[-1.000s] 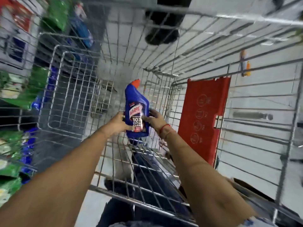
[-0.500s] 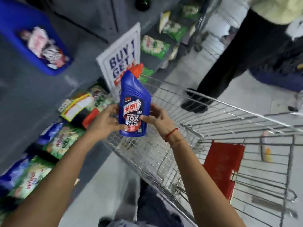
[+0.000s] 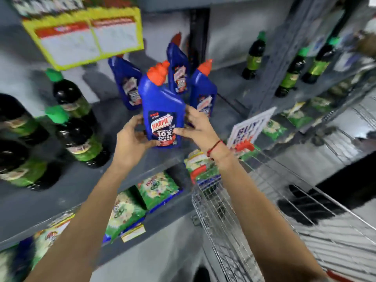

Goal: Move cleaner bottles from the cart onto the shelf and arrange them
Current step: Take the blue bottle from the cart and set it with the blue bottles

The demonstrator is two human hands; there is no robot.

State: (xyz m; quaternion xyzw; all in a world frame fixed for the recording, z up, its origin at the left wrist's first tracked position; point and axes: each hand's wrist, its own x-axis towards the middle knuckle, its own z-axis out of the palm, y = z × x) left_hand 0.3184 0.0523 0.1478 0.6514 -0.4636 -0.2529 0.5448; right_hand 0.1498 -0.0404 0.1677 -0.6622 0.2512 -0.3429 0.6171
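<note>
A grey metal shelf (image 3: 85,180) runs across a shop aisle, with a yellow-framed price sign (image 3: 85,35) hanging over it and a lower tier beneath crammed with green packets (image 3: 156,190). There is only the one view, from the person's head, looking down over both forearms.

On the shelf stand three blue cleaner bottles (image 3: 179,68) with orange caps, grouped close together towards the back. To the left are dark bottles with green caps (image 3: 77,135), tilted in the wide lens; more of the same kind sit further along to the right (image 3: 253,55). A "BUY 1 GET 1" card (image 3: 249,129) stands at the shelf edge, just beside the wire cart (image 3: 264,216), whose basket shows bare mesh in the part I can see.

The held bottle (image 3: 162,110) is blue, upright, with an orange angled cap and a dark front label reading "HARPIC" and "10X TOTAL CLEAR". It is in front of the other three, its base at or just above the shelf surface; I cannot tell whether it is touching. The left hand (image 3: 133,139) grips its lower left side, fingers curled round the base. The right hand (image 3: 195,125) presses the right side, thumb across the label, with a red thread on the wrist.
</note>
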